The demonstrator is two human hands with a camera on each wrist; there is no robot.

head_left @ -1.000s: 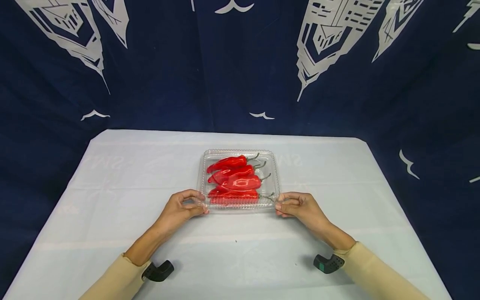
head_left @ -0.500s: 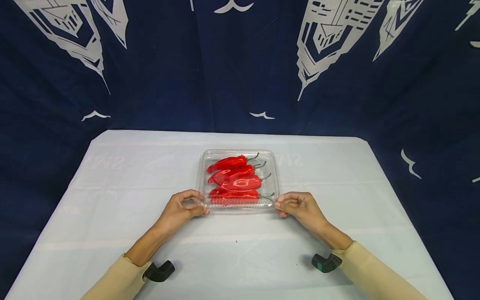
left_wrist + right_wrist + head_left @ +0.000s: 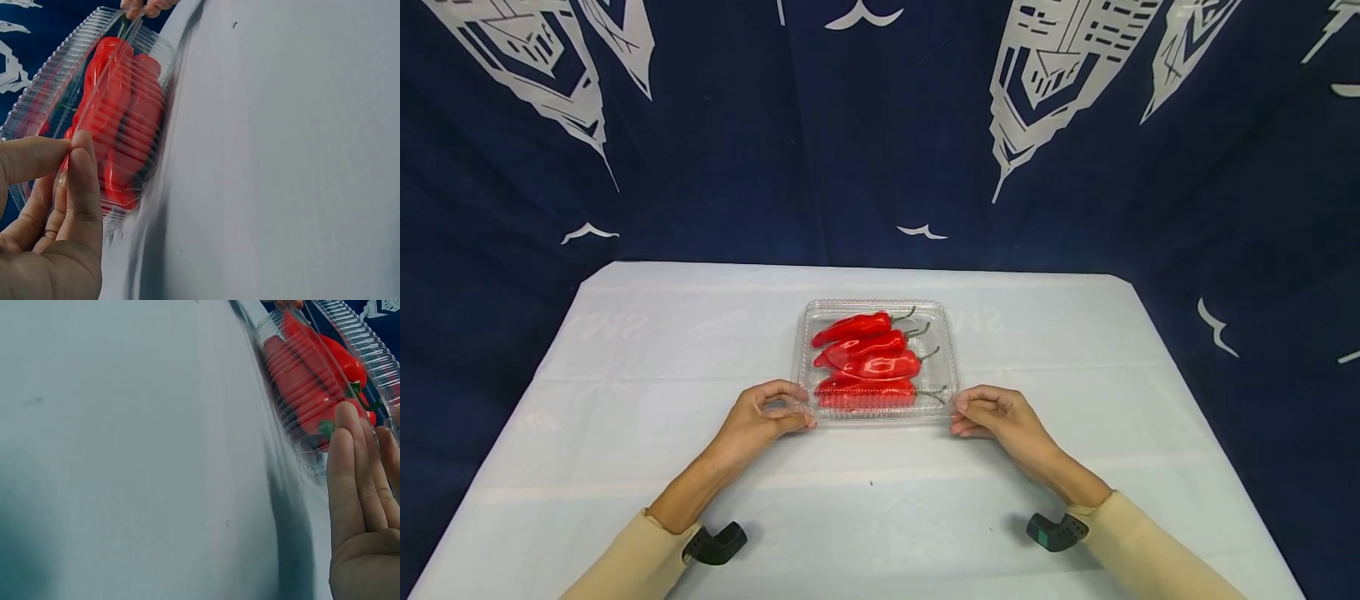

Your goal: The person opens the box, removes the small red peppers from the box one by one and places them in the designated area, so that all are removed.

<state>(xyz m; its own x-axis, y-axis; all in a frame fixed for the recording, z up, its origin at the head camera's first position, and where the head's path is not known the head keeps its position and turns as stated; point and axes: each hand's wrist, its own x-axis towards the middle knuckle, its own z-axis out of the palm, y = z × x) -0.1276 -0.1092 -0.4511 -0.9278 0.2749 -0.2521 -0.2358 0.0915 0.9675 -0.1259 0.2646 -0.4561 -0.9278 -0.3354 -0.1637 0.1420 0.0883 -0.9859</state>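
A clear plastic clamshell box (image 3: 951, 358) with ribbed sides rests on the white table. Inside lie several red peppers (image 3: 880, 365), their green stems pointing right. At the box's front left corner, my left hand (image 3: 771, 410) pinches the rim between thumb and finger, seen close up in the left wrist view, where the fingertips (image 3: 81, 164) meet on the plastic edge. My right hand (image 3: 996, 417) is at the front right corner; in the right wrist view its fingers (image 3: 344, 465) stand on both sides of the rim, pinching it.
The white-covered table (image 3: 865, 533) stretches around the box, with a tiny dark speck in front of it. Behind hangs a dark blue cloth (image 3: 737, 150) printed with white buildings and birds. Each forearm wears a black wrist device (image 3: 715, 543) over a beige sleeve.
My right fingers shift slightly at the front right corner, the lower fingers drawing in and then spreading again. The left hand, box and peppers hold their places; the view shifts a little.
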